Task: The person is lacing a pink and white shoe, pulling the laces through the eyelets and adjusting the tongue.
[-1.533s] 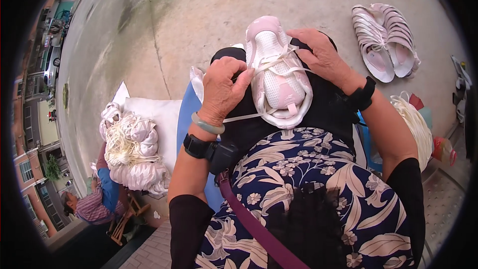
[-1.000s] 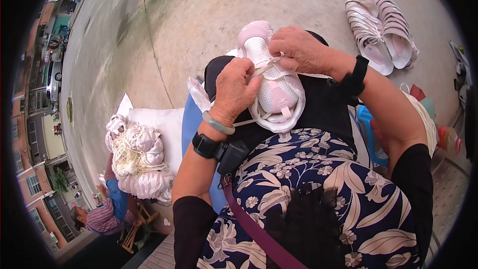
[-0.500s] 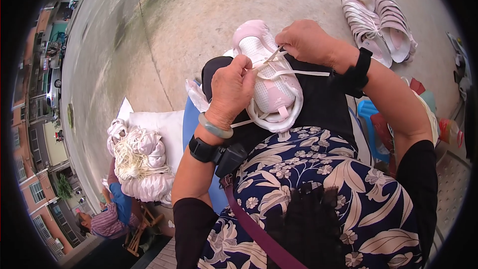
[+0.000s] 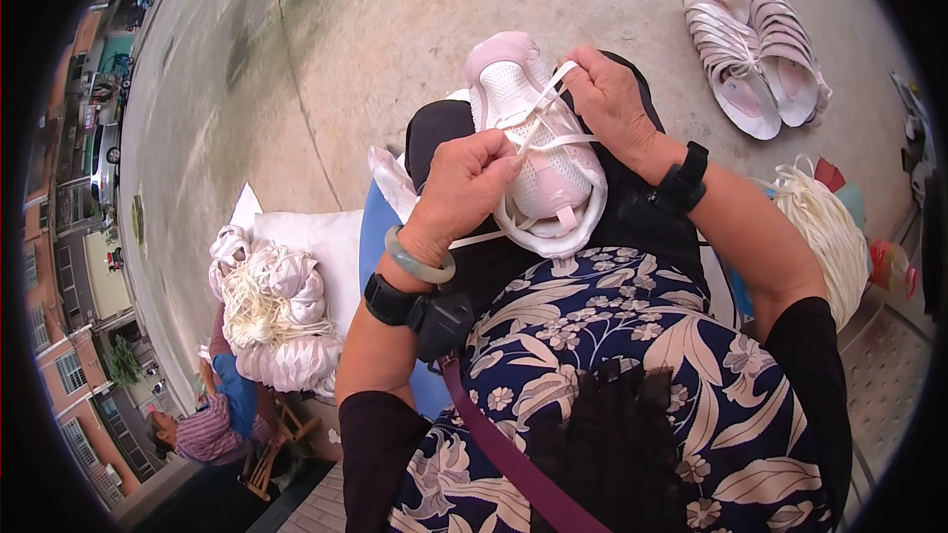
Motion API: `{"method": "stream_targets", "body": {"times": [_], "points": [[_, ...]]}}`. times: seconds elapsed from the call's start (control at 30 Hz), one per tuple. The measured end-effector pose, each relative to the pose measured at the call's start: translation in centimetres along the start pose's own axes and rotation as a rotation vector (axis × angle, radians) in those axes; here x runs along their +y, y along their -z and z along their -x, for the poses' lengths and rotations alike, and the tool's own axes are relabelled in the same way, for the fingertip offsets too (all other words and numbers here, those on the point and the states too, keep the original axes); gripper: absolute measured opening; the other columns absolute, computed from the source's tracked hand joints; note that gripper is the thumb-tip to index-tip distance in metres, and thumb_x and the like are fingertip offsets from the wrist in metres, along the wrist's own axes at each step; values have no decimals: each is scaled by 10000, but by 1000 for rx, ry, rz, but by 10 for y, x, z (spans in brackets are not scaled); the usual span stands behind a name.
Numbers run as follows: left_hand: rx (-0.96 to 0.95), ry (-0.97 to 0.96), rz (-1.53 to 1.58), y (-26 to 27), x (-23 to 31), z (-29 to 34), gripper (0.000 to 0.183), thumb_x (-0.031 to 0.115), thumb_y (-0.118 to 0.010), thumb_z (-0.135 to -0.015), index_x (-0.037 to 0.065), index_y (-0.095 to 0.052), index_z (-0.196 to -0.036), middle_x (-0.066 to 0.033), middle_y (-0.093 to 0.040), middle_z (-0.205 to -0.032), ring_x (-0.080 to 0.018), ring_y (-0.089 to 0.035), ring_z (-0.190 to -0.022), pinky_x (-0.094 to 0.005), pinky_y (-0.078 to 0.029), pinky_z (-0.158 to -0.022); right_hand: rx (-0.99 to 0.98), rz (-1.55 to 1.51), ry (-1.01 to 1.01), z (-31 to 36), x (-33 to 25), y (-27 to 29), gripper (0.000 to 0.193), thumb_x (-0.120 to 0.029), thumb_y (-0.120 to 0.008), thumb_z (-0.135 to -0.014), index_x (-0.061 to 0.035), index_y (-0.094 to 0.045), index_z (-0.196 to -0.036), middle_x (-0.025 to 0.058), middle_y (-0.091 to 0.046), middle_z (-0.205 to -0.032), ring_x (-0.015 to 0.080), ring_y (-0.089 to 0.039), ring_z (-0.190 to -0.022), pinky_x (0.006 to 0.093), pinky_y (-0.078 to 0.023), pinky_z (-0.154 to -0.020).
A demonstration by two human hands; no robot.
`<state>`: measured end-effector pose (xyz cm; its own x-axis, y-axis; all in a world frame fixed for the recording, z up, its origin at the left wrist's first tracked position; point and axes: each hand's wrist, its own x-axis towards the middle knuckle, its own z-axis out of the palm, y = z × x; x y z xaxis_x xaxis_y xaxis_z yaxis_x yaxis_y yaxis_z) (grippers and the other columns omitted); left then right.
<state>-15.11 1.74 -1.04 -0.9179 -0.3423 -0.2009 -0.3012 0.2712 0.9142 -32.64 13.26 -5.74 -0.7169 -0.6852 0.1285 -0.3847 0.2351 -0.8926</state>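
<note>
The left forearm (image 4: 382, 360) and right forearm (image 4: 765, 232) converge forward. The left hand (image 4: 459, 183) forms a closed pinch; the right hand (image 4: 612, 104) pinches likewise, positioned farther forward.

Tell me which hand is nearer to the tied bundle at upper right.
Right: the right hand is left of the bundle; the left hand is farther left, across the shoe.

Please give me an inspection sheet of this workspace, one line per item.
Surface: lap in black trousers.
Things in hand: pink-and-white shoe upper on the lap, toe pointing away; white lace threaded across it.
Clutter: heap of uppers and laces at left; stacked uppers at upper right; lace bundle at right.
Hands: left hand and right hand each pinch lace above the upper.
Cables: nothing seen.
Surroundings: concrete floor; seated person, lower left.
</note>
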Motion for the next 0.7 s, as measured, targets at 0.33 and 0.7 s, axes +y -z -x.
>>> {"method": "stream_targets", "body": {"times": [0.33, 0.7], "points": [[-253, 288, 393, 54, 3, 111, 247, 237, -606, -876, 50, -520, -738, 52, -443, -624, -28, -353, -512, -192, -276, -447, -353, -135, -5, 18, -13, 14, 232, -161, -629, -805, 17, -581, -945, 20, -569, -743, 83, -504, -677, 225, -433, -638], [209, -278, -385, 34, 54, 106, 67, 62, -641, -804, 27, -586, -789, -38, -523, -584, -158, -491, -497, -264, -372, -470, -197, 282, 450, 43, -9, 24, 414, -301, -638, -708, -19, -573, -1005, 129, -566, -877, 293, -564, -839, 371, -471, -740]]}}
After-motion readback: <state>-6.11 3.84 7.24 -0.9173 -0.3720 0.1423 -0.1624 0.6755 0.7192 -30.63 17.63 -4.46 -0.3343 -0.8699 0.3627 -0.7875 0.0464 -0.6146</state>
